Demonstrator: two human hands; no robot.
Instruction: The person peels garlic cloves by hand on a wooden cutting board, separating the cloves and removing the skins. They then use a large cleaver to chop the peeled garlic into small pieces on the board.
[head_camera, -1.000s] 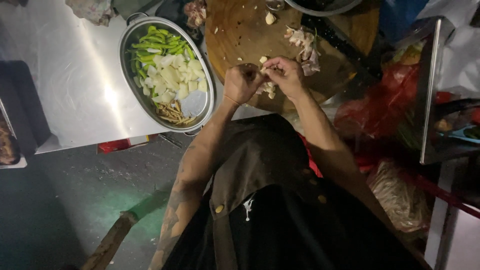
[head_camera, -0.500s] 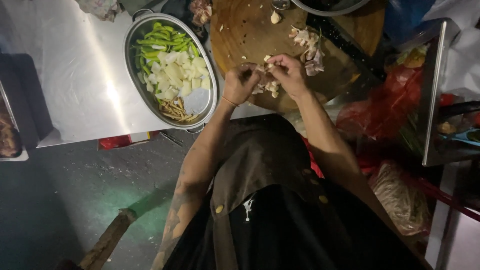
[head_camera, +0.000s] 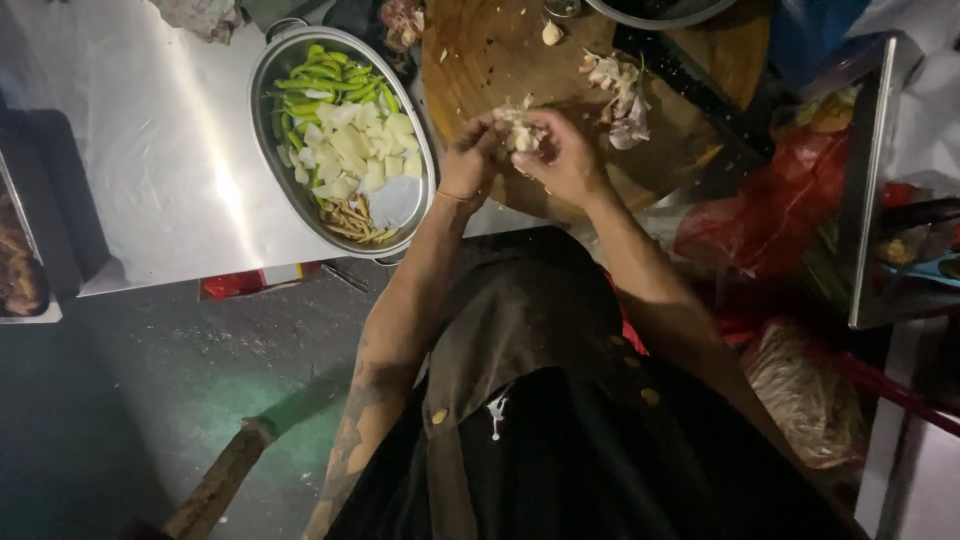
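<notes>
**Over the round chopping board, two hands work a head of garlic**

Between the fingertips (head_camera: 533, 128) of both hands sits a pale, papery head of garlic (head_camera: 518, 130), pinched from either side. The left hand (head_camera: 470, 160) closes its fingers on the garlic's left flank; the right hand (head_camera: 568, 160) curls over its right flank, thumb and fingers clamped on it. Both hands hover just above the near edge of the round brown wooden chopping board (head_camera: 500, 60).

Farther back on that board lie a heap of whitish garlic skins and cloves (head_camera: 615, 85) and one loose pale clove (head_camera: 551, 33). A long dark knife (head_camera: 690, 85) lies slantwise beside the heap.

Left of the board stands an oval shiny steel pan (head_camera: 285, 190) holding green chillies (head_camera: 325, 80), pale chopped vegetable pieces (head_camera: 355, 150) and thin brown strips (head_camera: 350, 215). It rests on a reflective steel tabletop (head_camera: 150, 150). Right of the board, a red plastic bag (head_camera: 790, 210) is crumpled
</notes>
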